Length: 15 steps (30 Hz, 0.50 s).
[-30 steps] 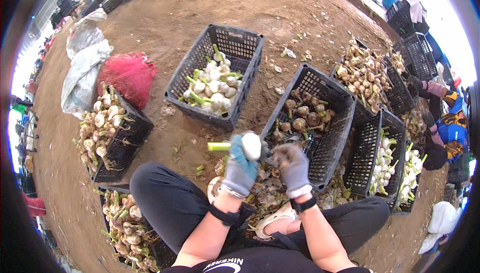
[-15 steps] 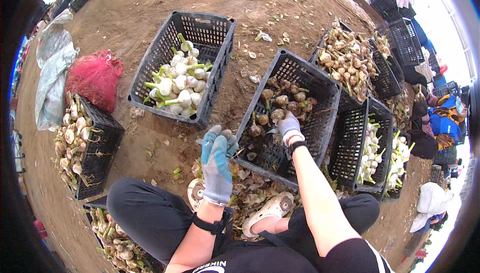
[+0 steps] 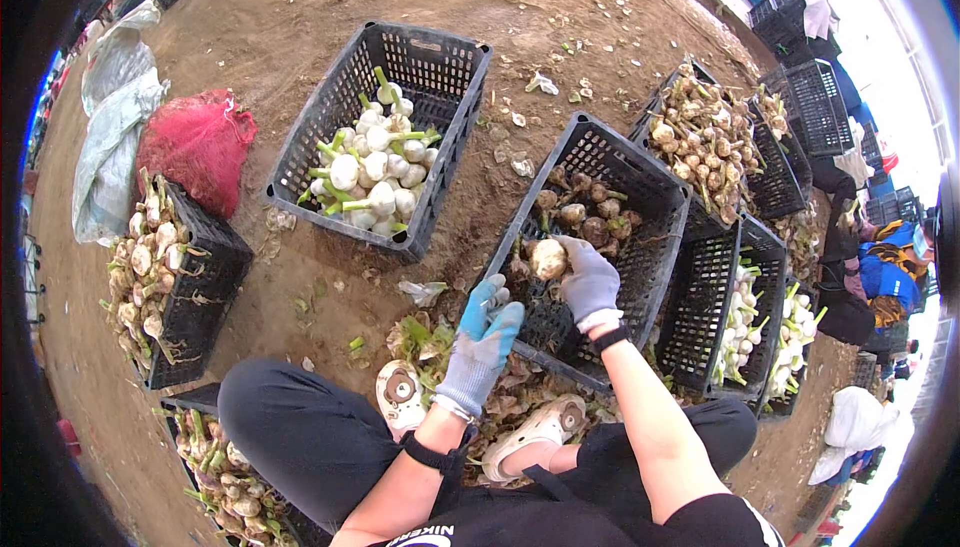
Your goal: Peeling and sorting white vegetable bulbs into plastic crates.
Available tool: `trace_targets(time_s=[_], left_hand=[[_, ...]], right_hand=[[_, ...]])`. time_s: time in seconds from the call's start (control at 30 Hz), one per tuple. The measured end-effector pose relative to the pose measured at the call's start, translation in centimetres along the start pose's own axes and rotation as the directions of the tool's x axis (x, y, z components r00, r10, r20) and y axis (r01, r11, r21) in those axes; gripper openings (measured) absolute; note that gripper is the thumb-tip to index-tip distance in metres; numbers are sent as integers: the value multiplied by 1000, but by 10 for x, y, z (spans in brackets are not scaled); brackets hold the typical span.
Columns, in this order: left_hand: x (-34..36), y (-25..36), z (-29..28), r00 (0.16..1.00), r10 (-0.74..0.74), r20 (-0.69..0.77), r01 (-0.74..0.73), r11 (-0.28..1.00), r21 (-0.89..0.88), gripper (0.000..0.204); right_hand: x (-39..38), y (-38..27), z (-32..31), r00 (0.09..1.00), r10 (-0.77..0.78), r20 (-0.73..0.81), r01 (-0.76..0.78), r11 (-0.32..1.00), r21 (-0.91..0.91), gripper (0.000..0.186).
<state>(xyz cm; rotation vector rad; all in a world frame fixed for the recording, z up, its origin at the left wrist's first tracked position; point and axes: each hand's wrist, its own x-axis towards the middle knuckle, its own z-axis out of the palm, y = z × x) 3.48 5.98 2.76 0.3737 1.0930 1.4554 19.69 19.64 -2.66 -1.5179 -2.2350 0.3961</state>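
Observation:
My right hand (image 3: 590, 282), in a pale glove, is closed round a dirty garlic bulb (image 3: 548, 260) over a black crate (image 3: 535, 355). Several more soil-stained garlic bulbs (image 3: 594, 209) lie at that crate's far side. Just left of the crate's near corner is my left hand (image 3: 482, 342), in a grey and blue glove, its fingers apart and nothing visible in them. A pale strip of peel (image 3: 423, 293) rests on the ground beside it. Farther left, another black crate (image 3: 425, 237) holds clean white garlic bulbs (image 3: 378, 162) with green stems.
Crates of unpeeled garlic stand at left (image 3: 150, 277), lower left (image 3: 232, 487) and upper right (image 3: 703, 137). White garlic (image 3: 742, 322) fills crates to the right. A red mesh sack (image 3: 198, 152) lies at left. Peel litter (image 3: 495, 377) covers the ground by my shoes; people sit far right.
My right hand has lifted a garlic bulb from the pile toward me. My left hand has moved right, to the crate's edge. A strip of peel now lies on the ground where that hand was.

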Motion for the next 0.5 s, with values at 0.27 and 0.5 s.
trace_targets(time_s=[0.27, 0.5], left_hand=[[-7, 5, 0, 985, 164, -52, -162, 986, 40, 53], [-31, 19, -4, 927, 373, -21, -362, 911, 196, 57]], right_hand=[[-36, -114, -74, 953, -257, -158, 300, 856, 422, 46], [-65, -81, -68, 926, 326, 189, -311, 376, 873, 29]])
